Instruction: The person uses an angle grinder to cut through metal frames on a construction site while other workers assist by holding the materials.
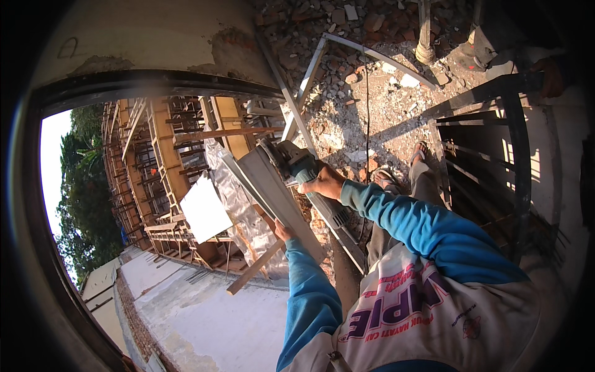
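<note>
— Nearest us, our left hand [284, 232] props the grey metal bar [279, 192] from beneath, fingers hidden, so we can't tell how firmly it's closed.

— Our right hand [322, 183] is wrapped around the angle grinder [304, 170], its disc against the bar at the opening's edge.

— If the disc binds, we judge it could kick toward our left hand.

— Beyond lies a drop to the scaffolded building [167, 167]; a cut piece could fall.
</note>
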A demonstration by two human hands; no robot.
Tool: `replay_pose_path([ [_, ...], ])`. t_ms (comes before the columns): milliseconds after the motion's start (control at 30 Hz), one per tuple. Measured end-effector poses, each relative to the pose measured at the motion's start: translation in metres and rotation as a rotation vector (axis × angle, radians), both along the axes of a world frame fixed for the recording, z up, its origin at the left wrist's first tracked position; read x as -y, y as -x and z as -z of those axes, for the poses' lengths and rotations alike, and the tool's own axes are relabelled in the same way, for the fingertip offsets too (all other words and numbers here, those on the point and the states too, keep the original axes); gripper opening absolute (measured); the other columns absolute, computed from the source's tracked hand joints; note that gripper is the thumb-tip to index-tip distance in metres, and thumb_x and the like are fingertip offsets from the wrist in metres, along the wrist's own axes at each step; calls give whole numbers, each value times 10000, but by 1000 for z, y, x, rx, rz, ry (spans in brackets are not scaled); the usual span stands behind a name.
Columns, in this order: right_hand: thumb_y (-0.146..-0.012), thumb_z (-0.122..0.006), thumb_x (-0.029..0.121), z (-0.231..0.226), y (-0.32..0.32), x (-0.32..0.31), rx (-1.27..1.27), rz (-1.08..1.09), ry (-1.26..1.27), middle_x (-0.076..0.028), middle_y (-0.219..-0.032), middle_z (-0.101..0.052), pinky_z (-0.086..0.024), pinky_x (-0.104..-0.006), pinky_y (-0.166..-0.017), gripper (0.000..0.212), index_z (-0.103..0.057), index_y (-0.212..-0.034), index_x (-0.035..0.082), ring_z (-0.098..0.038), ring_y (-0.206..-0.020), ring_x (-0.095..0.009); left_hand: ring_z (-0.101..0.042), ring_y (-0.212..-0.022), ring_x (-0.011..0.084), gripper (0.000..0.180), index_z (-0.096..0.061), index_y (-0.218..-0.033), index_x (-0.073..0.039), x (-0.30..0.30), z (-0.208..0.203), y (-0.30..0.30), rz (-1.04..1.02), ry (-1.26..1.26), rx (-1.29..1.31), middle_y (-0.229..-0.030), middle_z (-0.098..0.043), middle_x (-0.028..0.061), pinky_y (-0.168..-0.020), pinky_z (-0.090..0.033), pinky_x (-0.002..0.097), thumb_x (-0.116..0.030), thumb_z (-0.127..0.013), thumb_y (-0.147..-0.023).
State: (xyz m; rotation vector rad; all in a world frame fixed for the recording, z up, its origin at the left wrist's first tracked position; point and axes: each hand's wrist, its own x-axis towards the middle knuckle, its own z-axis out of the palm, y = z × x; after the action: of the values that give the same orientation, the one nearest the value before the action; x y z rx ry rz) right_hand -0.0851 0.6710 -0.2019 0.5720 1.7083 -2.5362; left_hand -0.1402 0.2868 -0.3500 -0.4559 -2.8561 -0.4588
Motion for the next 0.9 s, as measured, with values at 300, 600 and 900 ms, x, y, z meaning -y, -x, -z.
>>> replay_pose_path([
  [300, -672, -761, 251, -6, -3, -9, 13, -4, -33, -76, -703, -646, -458, -319, -621, 278, -667, -801, 24, -541, -633, -136, -644, -754, 308, 445, -553, -1089, 3, -35, -19, -4, -121, -339, 242, -858, -666, 133, -644, -512, 382, -203, -709, -727],
  [600, -678, -746, 194, -16, -6, -11, -48, 62, 43, -67, -728, -659, -464, -320, -633, 235, -651, -816, 29, -548, -647, -133, -646, -776, 307, 361, -548, -1083, 31, -37, -18, -7, -161, -315, 265, -855, -670, 154, -663, -514, 392, -161, -632, -789],
  [900, -659, -774, 319, -15, -16, -20, -33, 58, 184, -49, -876, -601, -468, -347, -709, 478, -573, -1019, 78, -551, -788, -164, -623, -773, 364, 301, -556, -1110, 22, -9, -21, 1, -115, -230, 178, -884, -652, 190, -689, -493, 415, -130, -521, -853],
])
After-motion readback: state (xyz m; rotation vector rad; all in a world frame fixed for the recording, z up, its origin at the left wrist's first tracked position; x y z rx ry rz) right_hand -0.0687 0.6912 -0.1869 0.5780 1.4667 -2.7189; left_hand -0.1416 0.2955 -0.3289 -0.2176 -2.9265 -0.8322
